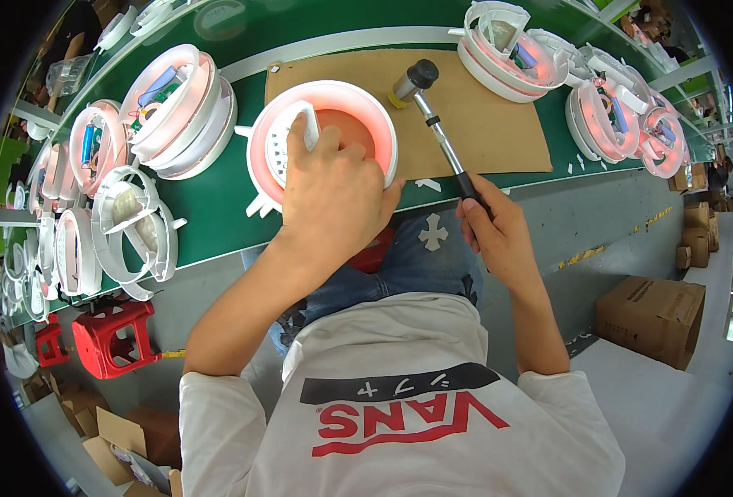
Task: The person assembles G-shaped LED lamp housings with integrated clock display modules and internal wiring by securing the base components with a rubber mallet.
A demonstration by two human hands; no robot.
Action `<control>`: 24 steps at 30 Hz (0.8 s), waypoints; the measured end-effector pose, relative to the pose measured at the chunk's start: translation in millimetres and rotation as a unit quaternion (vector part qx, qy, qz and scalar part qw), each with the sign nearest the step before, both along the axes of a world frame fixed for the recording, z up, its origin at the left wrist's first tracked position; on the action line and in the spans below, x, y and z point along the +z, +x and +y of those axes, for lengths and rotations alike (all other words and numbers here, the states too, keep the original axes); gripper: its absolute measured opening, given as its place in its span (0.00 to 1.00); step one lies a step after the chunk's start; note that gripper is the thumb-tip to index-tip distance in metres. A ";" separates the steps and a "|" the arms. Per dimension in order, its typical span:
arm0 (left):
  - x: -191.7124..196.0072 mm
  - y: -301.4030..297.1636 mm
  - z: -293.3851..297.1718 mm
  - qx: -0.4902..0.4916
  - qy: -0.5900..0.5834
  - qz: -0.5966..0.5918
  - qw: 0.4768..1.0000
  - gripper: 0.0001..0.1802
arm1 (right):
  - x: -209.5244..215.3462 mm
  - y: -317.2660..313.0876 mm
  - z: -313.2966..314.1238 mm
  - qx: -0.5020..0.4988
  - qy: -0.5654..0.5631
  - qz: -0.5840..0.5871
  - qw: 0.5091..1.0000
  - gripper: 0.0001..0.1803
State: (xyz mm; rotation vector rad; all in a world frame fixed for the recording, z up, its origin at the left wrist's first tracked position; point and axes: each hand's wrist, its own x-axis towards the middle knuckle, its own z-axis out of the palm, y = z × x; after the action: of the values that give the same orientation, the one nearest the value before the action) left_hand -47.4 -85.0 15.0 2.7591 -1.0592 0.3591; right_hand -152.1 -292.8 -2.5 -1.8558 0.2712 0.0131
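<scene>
A round white plastic housing point(380, 116) with a pinkish inner wall sits on the bench in front of me. My left hand point(333, 178) is over its near side, the index finger reaching onto a white slotted insert point(278, 149) inside it. The other fingers curl over the ring, with the thumb by its near right rim; their exact contact is hidden. In my right hand point(495, 228) is a two-faced mallet point(438, 132), gripped by its black handle. Its head, one face black and the other yellowish, lies over the cardboard, to the right of the housing.
A cardboard sheet point(499, 137) lies on the green bench point(209, 219). Stacked white housings with wires and blue cylinders point(163, 116) crowd the left; more point(511, 58) stand at the far right. Small white scraps point(427, 185) lie near the front edge. A red stool point(116, 338) stands below left.
</scene>
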 end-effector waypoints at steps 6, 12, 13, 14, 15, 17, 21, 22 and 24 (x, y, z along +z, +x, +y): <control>5.5 3.0 7.4 -0.102 -0.020 0.053 0.993 0.16 | 7.0 5.1 2.3 -0.015 0.005 -0.016 1.000 0.20; 20.7 14.7 36.2 -0.208 0.018 0.117 0.971 0.15 | 6.9 5.1 -8.2 -0.023 -0.017 -0.028 0.999 0.20; 22.4 17.9 41.4 -0.221 0.018 0.115 0.968 0.17 | 8.2 4.4 -11.4 -0.023 -0.018 -0.030 0.999 0.20; 22.1 21.0 46.7 -0.221 0.017 0.113 0.968 0.17 | 9.2 3.4 -14.8 -0.023 -0.016 -0.027 0.999 0.20; 20.9 24.3 52.2 -0.219 0.002 0.087 0.972 0.19 | 10.2 2.5 -17.4 -0.024 -0.014 -0.023 0.999 0.20; 21.9 33.2 67.9 -0.211 -0.004 0.040 0.977 0.24 | 11.3 -0.5 -21.2 -0.024 -0.021 -0.022 0.999 0.20; 29.0 35.5 87.9 -0.093 0.020 -0.021 0.995 0.28 | 11.3 -6.3 -28.4 -0.024 -0.023 -0.026 0.999 0.20; 27.2 36.9 84.6 0.002 -0.029 -0.032 0.999 0.28 | 11.2 -6.7 -28.0 -0.024 -0.023 -0.026 0.999 0.20; 24.1 26.8 73.2 0.096 -0.078 -0.043 0.991 0.28 | 11.5 -8.0 -26.9 -0.036 -0.018 -0.010 0.999 0.20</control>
State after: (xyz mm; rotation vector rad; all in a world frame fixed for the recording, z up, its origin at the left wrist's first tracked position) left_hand -20.5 -11.8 39.1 2.7307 -0.7481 0.5647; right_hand -160.2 -319.6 9.0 -1.8800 0.3256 -0.0613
